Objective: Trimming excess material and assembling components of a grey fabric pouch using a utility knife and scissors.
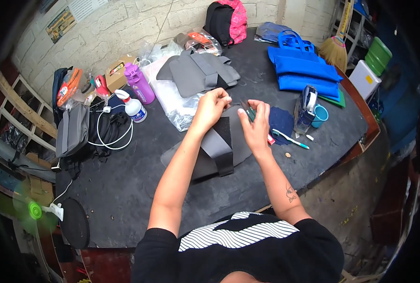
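My left hand [212,109] is raised over the table, thumb and fingertips pinched together; whatever is between them is too small to make out. Close by on the right, my right hand [257,126] curls around a small dark green tool [251,113], blurred and partly hidden by the fingers. Below both hands lies a grey fabric piece [191,160] with a shiny dark band [218,150] and a fuzzy black strip [224,129] across it. Beyond my left hand, more grey fabric pieces [191,75] with straps are stacked on clear plastic.
On the left stand a purple bottle [140,85], a white spray bottle [135,109] and a grey bag [73,129] beside a white cable. To the right are blue bags [304,70], a tape dispenser [306,111], a light-blue cup [319,116] and a toothbrush [290,139].
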